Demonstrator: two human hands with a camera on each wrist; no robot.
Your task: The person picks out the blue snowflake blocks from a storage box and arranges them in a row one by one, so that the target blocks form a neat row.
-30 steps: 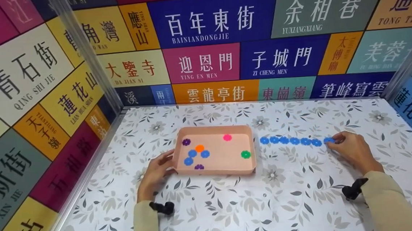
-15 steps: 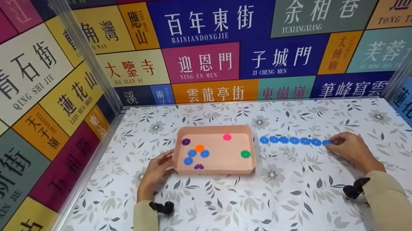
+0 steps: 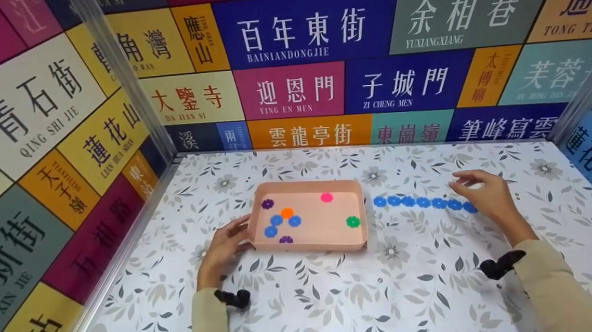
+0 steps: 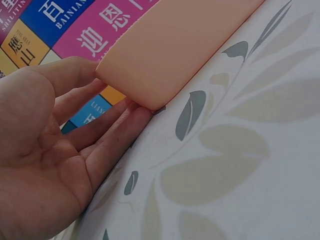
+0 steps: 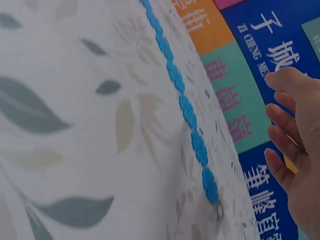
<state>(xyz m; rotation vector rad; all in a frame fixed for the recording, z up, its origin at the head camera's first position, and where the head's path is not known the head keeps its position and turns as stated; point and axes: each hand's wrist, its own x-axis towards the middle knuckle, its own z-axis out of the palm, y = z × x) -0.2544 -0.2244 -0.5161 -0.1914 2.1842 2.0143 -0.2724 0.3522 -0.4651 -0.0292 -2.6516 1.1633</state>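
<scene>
My left hand (image 3: pixel 226 246) holds the left side of a shallow peach tray (image 3: pixel 312 245). In the left wrist view, one digit of the left hand (image 4: pixel 70 135) meets the tray's rim while the lower fingertips sit at its bottom edge. To the tray's right, several blue flower-shaped plastic discs (image 3: pixel 423 202) lie in a row on the table. My right hand (image 3: pixel 485 194) hovers over the right end of that row, overlapping the last disc (image 3: pixel 469 207). Its fingers curl loosely around nothing, as the right wrist view shows.
Inside the tray lie three blue discs (image 3: pixel 294 221), two purple discs (image 3: pixel 268 204), an orange disc (image 3: pixel 287 213), a pink disc (image 3: pixel 327 197) and a green disc (image 3: pixel 352 222). The flower-patterned tabletop (image 3: pixel 336 293) ends at sign-covered walls (image 3: pixel 307 24) behind and at the sides.
My right hand has let go of a blue disc at the row's right end and risen away toward the back. That disc joined the row. The left hand and tray stay put.
</scene>
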